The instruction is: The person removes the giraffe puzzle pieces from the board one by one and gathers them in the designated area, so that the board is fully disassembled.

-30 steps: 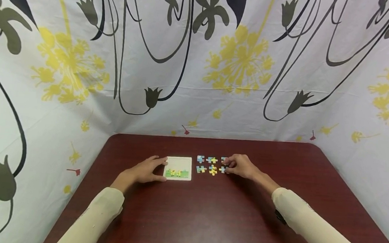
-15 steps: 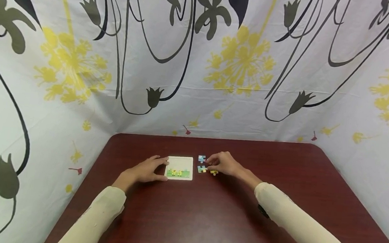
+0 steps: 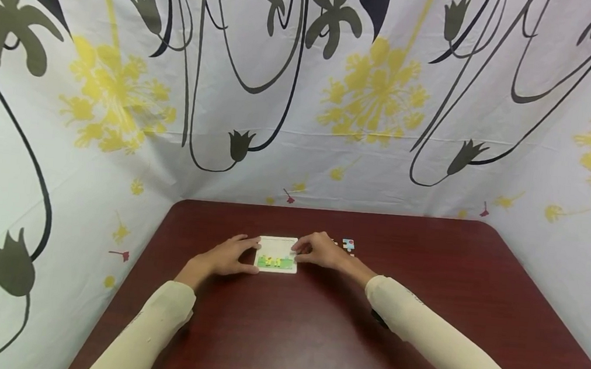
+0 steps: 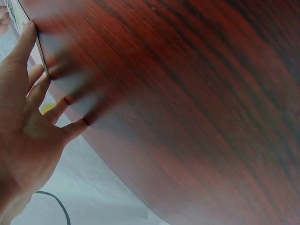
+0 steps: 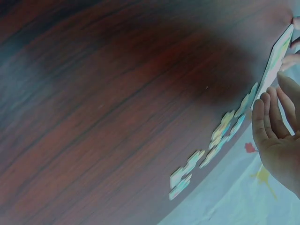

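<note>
A white-framed puzzle board [image 3: 275,244] lies near the back of the table, with green and yellow pieces fitted along its lower edge. My left hand [image 3: 224,257] rests at the board's left side, thumb and fingers spread and fairly straight against it. At the right edge, my right hand [image 3: 321,250] pinches a small puzzle piece [image 3: 292,254], mostly hidden by the fingertips. The right wrist view shows the right fingers [image 5: 274,112] close to the board [image 5: 272,70]. Behind this hand, loose jigsaw pieces [image 3: 348,244] are partly covered in the head view.
Several loose jigsaw pieces [image 5: 220,129] lie in short rows to the right of the board. The dark red wooden table [image 3: 282,336] reaches a patterned cloth [image 3: 297,167] hanging at the back and both sides.
My right hand has moved left from the far loose pieces, across the others, to the board's right edge. My left hand stays at the board. The view has shifted slightly.
</note>
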Action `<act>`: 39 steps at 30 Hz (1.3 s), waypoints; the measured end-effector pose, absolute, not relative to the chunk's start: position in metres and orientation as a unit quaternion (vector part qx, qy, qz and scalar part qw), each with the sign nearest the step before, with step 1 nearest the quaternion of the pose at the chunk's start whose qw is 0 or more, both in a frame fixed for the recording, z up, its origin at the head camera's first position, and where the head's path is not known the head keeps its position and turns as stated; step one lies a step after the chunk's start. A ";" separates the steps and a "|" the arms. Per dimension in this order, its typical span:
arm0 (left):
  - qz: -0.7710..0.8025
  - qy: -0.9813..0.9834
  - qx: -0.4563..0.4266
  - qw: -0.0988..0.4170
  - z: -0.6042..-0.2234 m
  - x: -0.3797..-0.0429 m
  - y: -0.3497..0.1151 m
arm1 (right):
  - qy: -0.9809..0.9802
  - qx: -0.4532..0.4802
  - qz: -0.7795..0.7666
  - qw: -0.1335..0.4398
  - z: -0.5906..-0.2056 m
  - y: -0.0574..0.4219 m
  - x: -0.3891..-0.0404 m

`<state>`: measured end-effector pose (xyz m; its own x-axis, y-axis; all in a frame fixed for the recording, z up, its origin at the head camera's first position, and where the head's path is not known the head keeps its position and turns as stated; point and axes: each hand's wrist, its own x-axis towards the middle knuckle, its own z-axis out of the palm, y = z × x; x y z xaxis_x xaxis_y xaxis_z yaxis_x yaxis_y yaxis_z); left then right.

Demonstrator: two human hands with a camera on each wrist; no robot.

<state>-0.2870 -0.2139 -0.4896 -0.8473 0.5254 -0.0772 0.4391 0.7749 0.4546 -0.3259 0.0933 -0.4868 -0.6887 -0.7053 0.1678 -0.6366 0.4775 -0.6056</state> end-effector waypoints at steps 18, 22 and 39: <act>0.220 0.936 0.253 0.107 -0.493 -0.291 -0.211 | 0.859 -0.400 -0.314 0.050 -0.495 0.038 -0.324; 0.218 0.938 0.249 0.108 -0.492 -0.290 -0.211 | 0.865 -0.401 -0.296 0.058 -0.496 0.031 -0.325; 0.218 0.938 0.246 0.109 -0.491 -0.290 -0.211 | 0.879 -0.365 -0.271 0.145 -0.484 0.028 -0.327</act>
<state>-0.2897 -0.2111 -0.4911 -0.8549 0.5097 -0.0963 0.4147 0.7831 0.4634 -0.3270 0.0276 -0.4845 -0.6921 -0.7196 -0.0565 -0.5625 0.5868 -0.5825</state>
